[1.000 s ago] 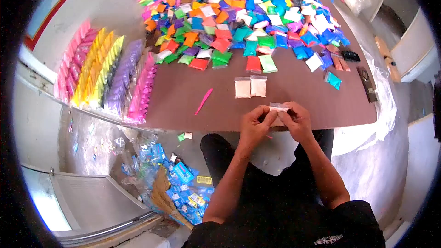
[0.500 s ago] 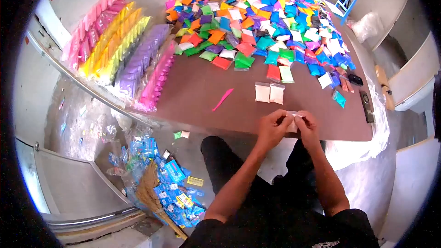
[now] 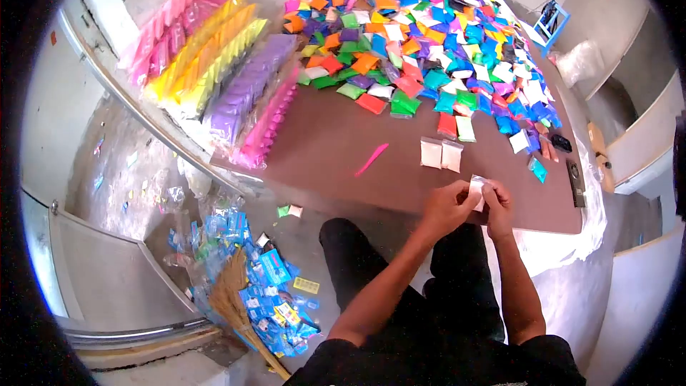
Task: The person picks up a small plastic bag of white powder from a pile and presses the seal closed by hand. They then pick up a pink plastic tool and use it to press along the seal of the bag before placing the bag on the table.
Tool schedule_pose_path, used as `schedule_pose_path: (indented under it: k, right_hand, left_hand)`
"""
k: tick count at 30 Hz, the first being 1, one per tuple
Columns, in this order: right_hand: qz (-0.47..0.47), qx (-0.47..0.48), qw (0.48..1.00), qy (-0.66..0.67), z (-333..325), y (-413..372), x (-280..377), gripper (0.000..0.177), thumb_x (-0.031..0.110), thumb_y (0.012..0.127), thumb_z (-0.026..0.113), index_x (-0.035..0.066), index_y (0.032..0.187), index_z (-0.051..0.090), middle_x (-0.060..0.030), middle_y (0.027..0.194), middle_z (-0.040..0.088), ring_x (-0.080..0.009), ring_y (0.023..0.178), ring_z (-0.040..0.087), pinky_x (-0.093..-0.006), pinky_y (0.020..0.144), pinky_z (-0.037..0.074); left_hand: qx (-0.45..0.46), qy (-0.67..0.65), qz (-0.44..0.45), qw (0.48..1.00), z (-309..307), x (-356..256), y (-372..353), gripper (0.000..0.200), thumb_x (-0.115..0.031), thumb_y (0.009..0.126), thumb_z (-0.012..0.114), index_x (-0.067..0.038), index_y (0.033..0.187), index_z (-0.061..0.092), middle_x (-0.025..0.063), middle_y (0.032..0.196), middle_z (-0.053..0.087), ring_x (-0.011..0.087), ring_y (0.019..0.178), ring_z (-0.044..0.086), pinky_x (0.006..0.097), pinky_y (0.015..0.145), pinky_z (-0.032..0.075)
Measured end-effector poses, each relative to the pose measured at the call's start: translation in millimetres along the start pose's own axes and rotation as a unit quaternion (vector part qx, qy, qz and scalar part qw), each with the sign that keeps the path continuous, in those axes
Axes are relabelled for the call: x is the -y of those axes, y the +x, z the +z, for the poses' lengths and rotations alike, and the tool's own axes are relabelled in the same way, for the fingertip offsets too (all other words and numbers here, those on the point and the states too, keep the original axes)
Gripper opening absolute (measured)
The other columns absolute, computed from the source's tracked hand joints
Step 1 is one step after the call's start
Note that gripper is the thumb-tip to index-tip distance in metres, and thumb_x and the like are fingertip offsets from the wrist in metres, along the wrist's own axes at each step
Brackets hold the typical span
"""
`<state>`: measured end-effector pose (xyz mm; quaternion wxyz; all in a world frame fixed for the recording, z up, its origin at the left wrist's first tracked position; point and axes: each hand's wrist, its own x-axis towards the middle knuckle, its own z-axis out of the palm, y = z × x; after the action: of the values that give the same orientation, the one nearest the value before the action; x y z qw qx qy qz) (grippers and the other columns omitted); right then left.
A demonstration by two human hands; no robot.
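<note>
Between my two hands is a small pale packet (image 3: pixel 476 193), held above the near edge of the brown table (image 3: pixel 321 150). My left hand (image 3: pixel 450 207) pinches it from the left, and my right hand (image 3: pixel 499 207) grips its right side. Fingers cover part of the packet. Just beyond my hands, two pale pink zip bags (image 3: pixel 441 154) lie side by side. A bright pink plastic tool (image 3: pixel 371 159), slim and flat, rests on the table to their left. Behind them are a red packet (image 3: pixel 446 126) and a pale green packet (image 3: pixel 465 129).
A wide heap of many-coloured packets (image 3: pixel 414 36) covers the table's far part. Rows of bagged pink, yellow and purple packets (image 3: pixel 250 93) line the left side. On the floor, a straw broom (image 3: pixel 232 289) lies over blue wrappers (image 3: pixel 275 314). A black device (image 3: pixel 574 182) sits at the right edge.
Both hands have shifted slightly with the packet, which now stands more upright and shows more of its surface above the fingers. The camera view has turned a little left.
</note>
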<state>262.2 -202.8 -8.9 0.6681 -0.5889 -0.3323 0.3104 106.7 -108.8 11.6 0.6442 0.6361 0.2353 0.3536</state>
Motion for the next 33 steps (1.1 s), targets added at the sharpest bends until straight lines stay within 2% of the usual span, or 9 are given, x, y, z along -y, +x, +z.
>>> schedule_pose_path:
  k: [7, 9, 12, 17, 23, 26, 28, 31, 33]
  right_hand:
    - [0.005, 0.027, 1.000, -0.010, -3, 5, 0, 0.017, 0.018, 0.108, 0.059, 0.004, 0.112, 0.069, 0.0001, 0.103, 0.066, -0.0094, 0.097, 0.060, -0.0272, 0.083, 0.051]
    - [-0.071, 0.022, 0.995, -0.071, -15, 6, -17, 0.017, 0.019, 0.108, 0.059, 0.005, 0.106, 0.069, 0.0018, 0.099, 0.065, -0.0079, 0.093, 0.059, -0.0265, 0.079, 0.050]
    - [-0.091, 0.024, 0.990, -0.101, -3, 5, -1, 0.021, 0.018, 0.108, 0.057, 0.008, 0.090, 0.059, 0.0052, 0.086, 0.054, -0.0054, 0.081, 0.052, -0.0255, 0.071, 0.045]
    - [-0.047, 0.016, 0.998, -0.046, 9, 5, 8, 0.020, 0.018, 0.108, 0.057, 0.008, 0.092, 0.060, 0.0046, 0.086, 0.055, -0.0045, 0.080, 0.052, -0.0235, 0.070, 0.044]
    - [-0.051, 0.048, 0.994, -0.082, -12, 8, 1, 0.016, 0.017, 0.107, 0.059, 0.004, 0.104, 0.068, 0.0019, 0.093, 0.063, -0.0046, 0.082, 0.055, -0.0225, 0.071, 0.045]
    - [-0.065, 0.060, 0.989, -0.116, -17, 10, -3, 0.017, 0.018, 0.107, 0.060, 0.003, 0.105, 0.068, 0.0024, 0.091, 0.062, -0.0054, 0.084, 0.056, -0.0235, 0.073, 0.046]
    - [-0.138, 0.021, 0.964, -0.227, -17, 15, -7, 0.017, 0.018, 0.104, 0.064, 0.002, 0.101, 0.069, 0.0007, 0.093, 0.064, -0.0090, 0.084, 0.057, -0.0254, 0.075, 0.046]
    - [-0.098, 0.014, 0.989, -0.113, -6, 10, -3, 0.019, 0.018, 0.103, 0.066, 0.000, 0.103, 0.070, 0.0005, 0.090, 0.065, -0.0101, 0.083, 0.058, -0.0260, 0.074, 0.046]
    - [-0.111, 0.009, 0.981, -0.156, -8, 9, -1, 0.019, 0.018, 0.103, 0.066, -0.001, 0.104, 0.070, 0.0000, 0.089, 0.065, -0.0103, 0.082, 0.058, -0.0264, 0.073, 0.046]
  left_hand:
    - [-0.034, 0.116, -0.029, 0.992, 4, 5, 10, 0.030, -0.031, 0.094, 0.071, -0.002, 0.098, 0.071, 0.0149, 0.082, 0.072, 0.0242, 0.072, 0.070, 0.0406, 0.065, 0.052]
    - [-0.047, 0.137, 0.030, 0.989, 5, 14, 8, 0.034, -0.035, 0.093, 0.070, -0.001, 0.090, 0.068, 0.0166, 0.080, 0.070, 0.0327, 0.070, 0.068, 0.0463, 0.065, 0.051]
    - [-0.049, 0.125, 0.024, 0.991, 4, 4, 4, 0.036, -0.037, 0.091, 0.069, -0.001, 0.089, 0.067, 0.0196, 0.082, 0.070, 0.0381, 0.073, 0.069, 0.0493, 0.065, 0.050]
    - [-0.050, 0.158, 0.013, 0.986, 7, 7, 10, 0.030, -0.032, 0.085, 0.071, -0.002, 0.086, 0.068, 0.0216, 0.090, 0.072, 0.0432, 0.085, 0.070, 0.0528, 0.073, 0.054]
    - [-0.044, 0.077, 0.037, 0.995, 11, 21, 15, 0.026, -0.024, 0.081, 0.077, 0.001, 0.090, 0.071, 0.0214, 0.088, 0.072, 0.0370, 0.078, 0.071, 0.0467, 0.069, 0.054]
    - [-0.042, 0.130, 0.055, 0.989, 11, 22, 18, 0.027, -0.025, 0.084, 0.075, 0.001, 0.091, 0.071, 0.0207, 0.085, 0.071, 0.0343, 0.076, 0.071, 0.0451, 0.069, 0.055]
    - [-0.030, 0.127, 0.044, 0.991, 7, 16, 16, 0.027, -0.025, 0.084, 0.075, 0.001, 0.091, 0.071, 0.0206, 0.085, 0.071, 0.0335, 0.076, 0.071, 0.0448, 0.069, 0.055]
    - [-0.021, 0.130, 0.037, 0.991, 5, 13, 17, 0.028, -0.026, 0.086, 0.073, 0.001, 0.089, 0.070, 0.0199, 0.082, 0.071, 0.0320, 0.073, 0.070, 0.0445, 0.067, 0.054]
    - [-0.022, 0.141, 0.047, 0.989, 8, 17, 22, 0.029, -0.027, 0.087, 0.073, 0.001, 0.089, 0.070, 0.0194, 0.081, 0.071, 0.0312, 0.071, 0.069, 0.0444, 0.066, 0.053]
